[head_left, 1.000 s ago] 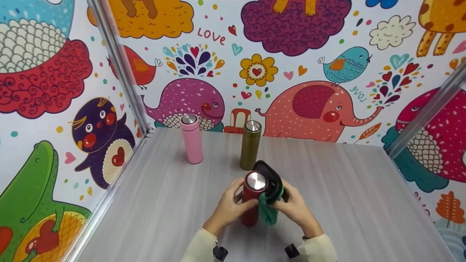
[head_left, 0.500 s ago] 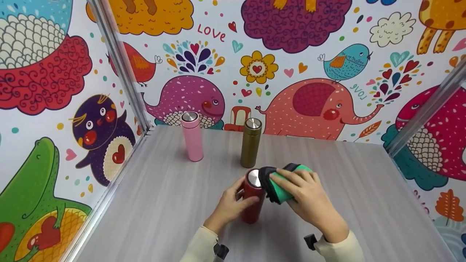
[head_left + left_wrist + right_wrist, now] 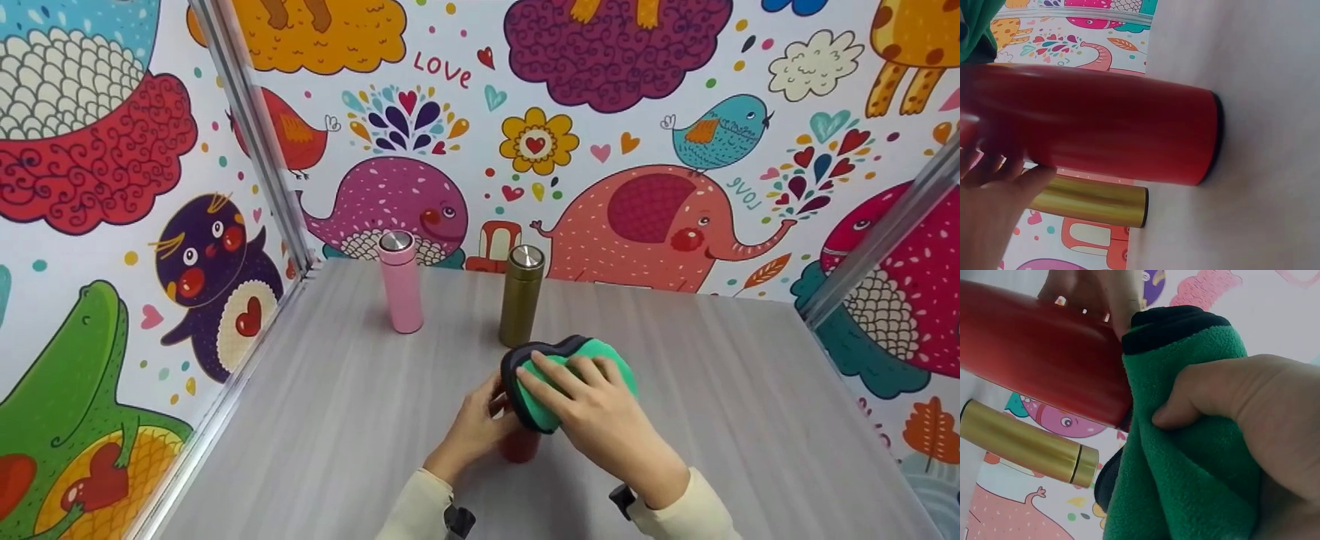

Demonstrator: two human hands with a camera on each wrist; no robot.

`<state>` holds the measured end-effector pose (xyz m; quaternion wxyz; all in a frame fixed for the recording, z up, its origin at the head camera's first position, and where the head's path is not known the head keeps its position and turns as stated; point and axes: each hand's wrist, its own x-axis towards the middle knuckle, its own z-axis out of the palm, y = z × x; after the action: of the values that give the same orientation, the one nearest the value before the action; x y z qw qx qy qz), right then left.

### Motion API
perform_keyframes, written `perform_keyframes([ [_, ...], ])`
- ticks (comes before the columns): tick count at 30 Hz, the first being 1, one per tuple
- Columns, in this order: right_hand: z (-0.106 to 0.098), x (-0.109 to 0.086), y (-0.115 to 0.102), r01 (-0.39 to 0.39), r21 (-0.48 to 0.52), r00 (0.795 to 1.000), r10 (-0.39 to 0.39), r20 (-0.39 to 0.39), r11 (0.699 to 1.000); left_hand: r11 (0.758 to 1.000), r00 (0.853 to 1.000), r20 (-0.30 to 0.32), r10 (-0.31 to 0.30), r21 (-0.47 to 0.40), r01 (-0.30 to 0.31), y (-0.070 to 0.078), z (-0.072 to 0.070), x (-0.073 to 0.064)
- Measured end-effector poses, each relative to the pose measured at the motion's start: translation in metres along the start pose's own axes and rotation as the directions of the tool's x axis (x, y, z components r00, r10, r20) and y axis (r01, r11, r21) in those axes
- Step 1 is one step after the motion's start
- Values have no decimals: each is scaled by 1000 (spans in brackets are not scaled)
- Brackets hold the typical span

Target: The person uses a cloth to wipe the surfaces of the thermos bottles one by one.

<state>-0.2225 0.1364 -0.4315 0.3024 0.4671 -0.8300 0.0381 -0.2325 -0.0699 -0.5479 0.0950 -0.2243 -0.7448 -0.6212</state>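
My left hand [image 3: 474, 427] grips the upper side of a red thermos bottle [image 3: 1106, 126], which stands upright on the table. In my right hand [image 3: 600, 412] is a folded green cloth with black edging [image 3: 577, 375], laid over the top of the red bottle and hiding its silver lid in the head view. The right wrist view shows the thumb pressing the cloth [image 3: 1196, 455] against the bottle's lid end. Behind the red bottle stands an olive-gold thermos bottle [image 3: 521, 300]. A pink thermos bottle [image 3: 403, 289] is upright farther left.
The grey wood-grain table [image 3: 337, 420] runs back to a wall with cartoon animals [image 3: 637, 225]. Metal frame posts [image 3: 259, 142] stand at the left and right corners. The gold bottle is close behind the hands.
The right hand, earlier at the red bottle's right side with the cloth hanging, has swung above it and turned palm down. The cloth now covers the lid. The left hand stays on the bottle.
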Motion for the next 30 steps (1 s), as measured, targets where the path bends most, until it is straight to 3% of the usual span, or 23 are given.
perform_keyframes([
  [4, 3, 1, 8, -31, -4, 999, 31, 15, 1000, 999, 1000, 4, -21, -43, 21, 0, 1, 1],
  [10, -2, -10, 19, -119, 6, 992, 119, 53, 993, 992, 995, -6, -104, -71, 104, 3, 1, 1],
  [17, -13, -21, 8, -73, -30, 997, 74, 31, 997, 987, 989, -6, -148, -64, 147, 5, 0, -2],
  [21, -12, -17, -5, -22, -35, 1000, 22, 0, 999, 992, 993, -10, -117, -46, 116, 3, -2, -1],
  [27, 0, -5, -11, 15, -39, 1000, -15, -5, 999, 1000, 1000, -1, 1, 10, -1, -1, -1, 1],
  [30, 6, 1, -10, 3, -39, 1000, -3, 13, 999, 1000, 1000, -9, 5, 7, -5, -2, -2, 1],
])
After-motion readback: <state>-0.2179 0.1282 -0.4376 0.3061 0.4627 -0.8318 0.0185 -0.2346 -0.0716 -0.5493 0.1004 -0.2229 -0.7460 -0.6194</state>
